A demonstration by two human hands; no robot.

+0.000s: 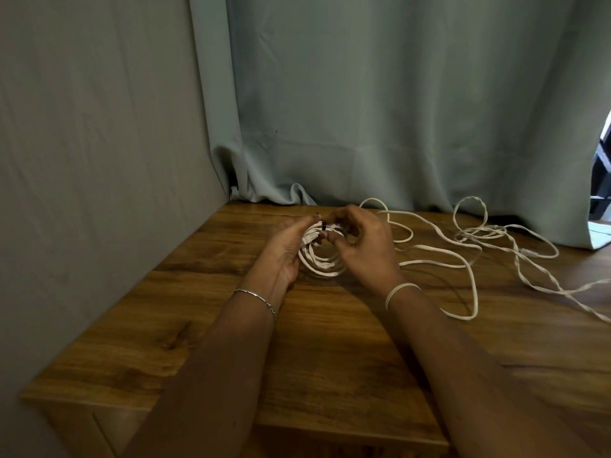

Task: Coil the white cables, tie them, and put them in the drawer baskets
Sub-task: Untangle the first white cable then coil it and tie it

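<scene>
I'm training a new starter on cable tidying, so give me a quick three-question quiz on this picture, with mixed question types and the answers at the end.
1. True or false: the coiled cable lies untouched on the table.
2. Fill in: the loose cables lie to the ___ of the hands.
3. Where is the black tie? A) round the top of the coil, between the hands; B) on the loose cables; C) flat on the table.

Key: 1 false, since the left hand and the right hand both hold it; 2 right; 3 A.
</scene>
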